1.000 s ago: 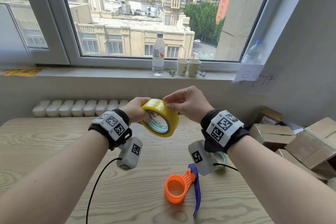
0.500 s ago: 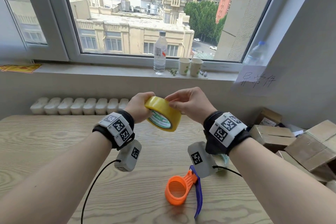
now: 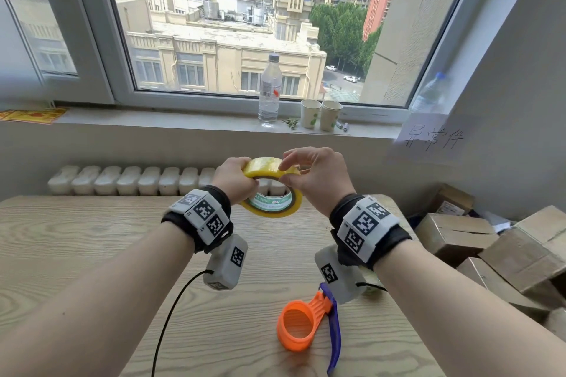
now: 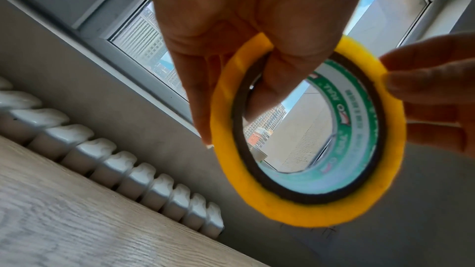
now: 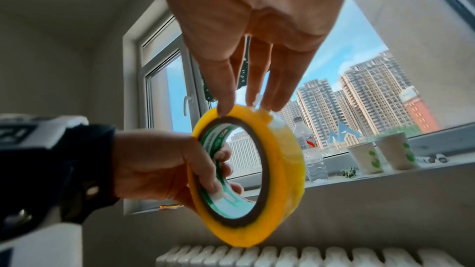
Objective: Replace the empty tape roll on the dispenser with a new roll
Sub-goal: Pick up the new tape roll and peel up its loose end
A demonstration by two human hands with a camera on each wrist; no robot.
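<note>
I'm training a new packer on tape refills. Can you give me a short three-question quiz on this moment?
1. True or false: the yellow tape roll is already mounted on the orange dispenser.
2. Which hand has fingers through the roll's core? A) left hand B) right hand C) neither
3. Fill in: the dispenser lies on the wooden ____.

Key:
1. False; the roll is held in the air and the dispenser lies below it.
2. A; the right hand's fingertips only touch the outer rim.
3. table
</note>
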